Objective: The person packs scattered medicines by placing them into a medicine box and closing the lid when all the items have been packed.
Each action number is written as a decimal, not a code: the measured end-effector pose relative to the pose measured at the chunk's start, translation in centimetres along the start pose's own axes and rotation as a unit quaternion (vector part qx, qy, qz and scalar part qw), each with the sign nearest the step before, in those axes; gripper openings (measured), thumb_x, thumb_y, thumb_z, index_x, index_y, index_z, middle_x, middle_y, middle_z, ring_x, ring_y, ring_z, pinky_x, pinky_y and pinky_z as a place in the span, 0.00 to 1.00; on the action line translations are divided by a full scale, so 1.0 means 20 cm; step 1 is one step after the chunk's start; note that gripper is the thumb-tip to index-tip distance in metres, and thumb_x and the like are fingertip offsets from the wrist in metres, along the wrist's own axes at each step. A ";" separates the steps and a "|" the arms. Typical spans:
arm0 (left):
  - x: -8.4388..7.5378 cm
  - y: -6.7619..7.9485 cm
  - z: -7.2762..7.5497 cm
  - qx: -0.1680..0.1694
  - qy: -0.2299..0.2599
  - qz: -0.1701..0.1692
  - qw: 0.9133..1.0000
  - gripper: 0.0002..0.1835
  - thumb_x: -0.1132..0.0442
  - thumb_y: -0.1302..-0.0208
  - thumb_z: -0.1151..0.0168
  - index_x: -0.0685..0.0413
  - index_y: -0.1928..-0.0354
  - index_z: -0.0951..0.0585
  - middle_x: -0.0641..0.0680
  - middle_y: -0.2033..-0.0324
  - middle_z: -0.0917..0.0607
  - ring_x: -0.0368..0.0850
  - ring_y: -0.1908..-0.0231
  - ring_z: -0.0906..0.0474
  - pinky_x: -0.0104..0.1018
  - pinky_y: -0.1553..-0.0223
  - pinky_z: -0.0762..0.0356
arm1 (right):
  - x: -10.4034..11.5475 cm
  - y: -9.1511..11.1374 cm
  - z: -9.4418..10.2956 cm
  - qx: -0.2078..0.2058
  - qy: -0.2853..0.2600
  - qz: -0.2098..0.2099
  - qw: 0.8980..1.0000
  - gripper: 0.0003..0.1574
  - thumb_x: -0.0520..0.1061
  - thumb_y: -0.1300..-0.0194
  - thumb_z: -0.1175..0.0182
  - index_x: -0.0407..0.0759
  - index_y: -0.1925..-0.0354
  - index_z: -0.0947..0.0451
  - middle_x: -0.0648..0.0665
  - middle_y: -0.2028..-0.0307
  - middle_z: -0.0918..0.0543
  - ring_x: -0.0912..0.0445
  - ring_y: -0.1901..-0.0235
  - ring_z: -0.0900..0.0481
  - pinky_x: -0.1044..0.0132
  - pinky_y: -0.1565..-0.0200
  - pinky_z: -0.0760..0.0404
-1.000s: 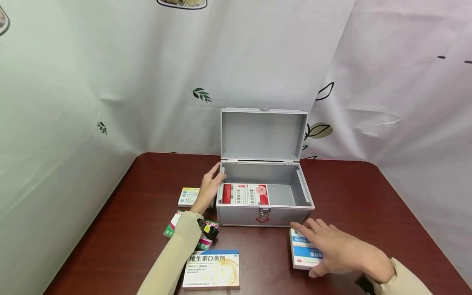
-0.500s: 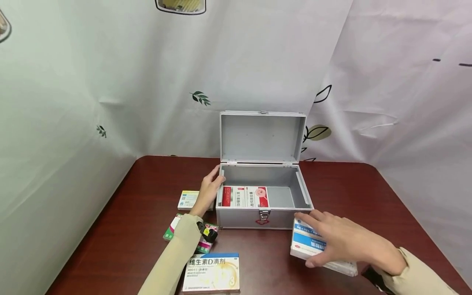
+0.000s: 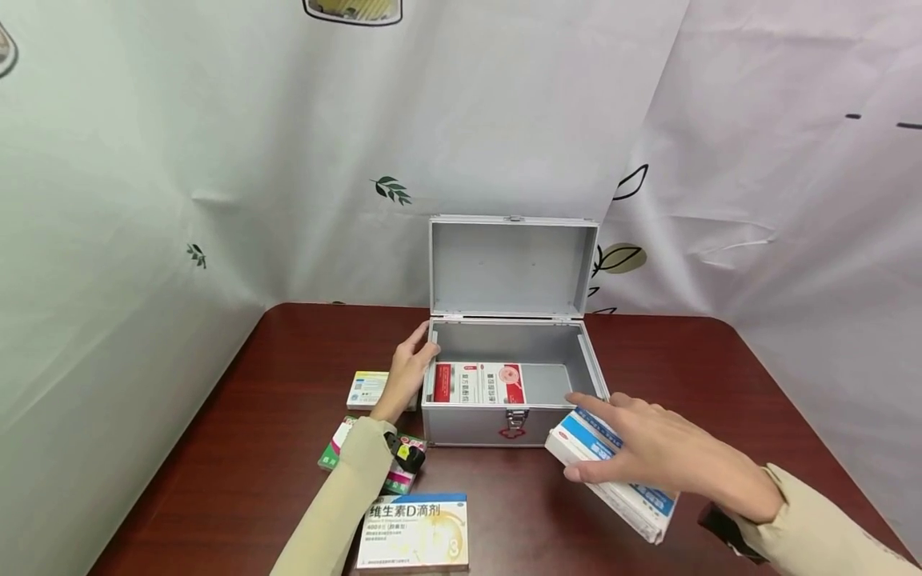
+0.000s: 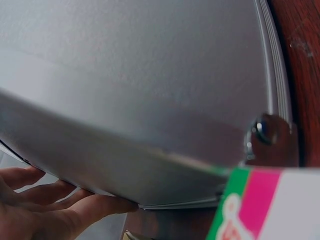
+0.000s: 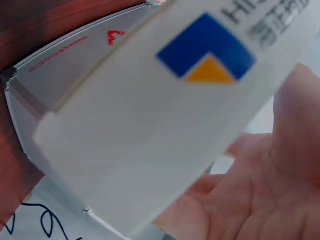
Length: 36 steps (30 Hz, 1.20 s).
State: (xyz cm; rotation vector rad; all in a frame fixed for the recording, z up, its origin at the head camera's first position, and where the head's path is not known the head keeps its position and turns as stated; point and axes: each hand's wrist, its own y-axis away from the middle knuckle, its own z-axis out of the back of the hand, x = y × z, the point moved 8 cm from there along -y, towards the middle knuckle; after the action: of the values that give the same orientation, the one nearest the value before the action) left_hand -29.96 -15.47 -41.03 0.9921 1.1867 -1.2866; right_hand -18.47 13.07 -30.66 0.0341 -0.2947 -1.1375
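My right hand [image 3: 666, 448] grips a blue-and-white medicine box [image 3: 579, 436], thumb along its near side and fingers over the top. The box is tilted above the table at the front right corner of an open silver metal case [image 3: 468, 424]. In the right wrist view, a white face of the medicine box [image 5: 125, 130] with a blue-and-orange logo fills the middle. My left hand [image 3: 406, 372] holds the case's left rim; the left wrist view shows its fingers [image 4: 95, 210] at the metal edge. A red-and-white medicine box [image 3: 479, 382] lies inside the case, at the left.
Left of the case lie a yellow-and-white box [image 3: 366, 390] and green-and-pink boxes [image 3: 396, 480], partly behind the left arm. A vitamin D box [image 3: 413, 532] lies at the front. The case's lid [image 3: 515, 268] stands upright before a white curtain [image 3: 288, 160].
The right hand has lifted the blue-and-white box off the table and brought it left and forward toward the case, turning it. The left hand stays at the case's rim.
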 end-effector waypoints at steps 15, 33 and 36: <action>-0.04 0.01 0.01 -0.014 -0.005 0.001 1.000 0.29 0.63 0.39 0.48 0.50 0.34 0.36 0.55 0.36 0.35 0.49 0.37 0.41 0.48 0.36 0.46 | 0.01 -0.04 0.06 -0.052 -0.005 -0.098 0.994 0.56 0.83 0.55 0.53 0.45 0.43 0.32 0.48 0.81 0.30 0.57 0.86 0.32 0.65 0.82 0.35; 0.01 -0.01 0.01 -0.022 -0.008 0.000 1.000 0.29 0.60 0.41 0.47 0.45 0.35 0.34 0.54 0.39 0.31 0.49 0.43 0.35 0.48 0.39 0.41 | 0.03 -0.28 0.21 -0.018 -0.010 -0.085 0.996 0.52 0.82 0.51 0.54 0.42 0.47 0.34 0.46 0.79 0.27 0.55 0.84 0.28 0.63 0.82 0.31; 0.01 -0.01 0.01 -0.023 -0.008 -0.003 1.000 0.29 0.60 0.41 0.47 0.46 0.35 0.34 0.54 0.39 0.31 0.49 0.43 0.35 0.48 0.39 0.41 | 0.01 -0.35 0.22 -0.008 -0.009 -0.087 0.996 0.52 0.81 0.51 0.53 0.42 0.46 0.34 0.45 0.78 0.26 0.54 0.81 0.27 0.63 0.79 0.31</action>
State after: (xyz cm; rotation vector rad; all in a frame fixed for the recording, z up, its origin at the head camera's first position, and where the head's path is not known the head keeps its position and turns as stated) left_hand -30.12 -15.74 -41.13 0.9441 1.2031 -1.2655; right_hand -25.64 10.39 -27.68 0.0367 -0.3029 -1.3138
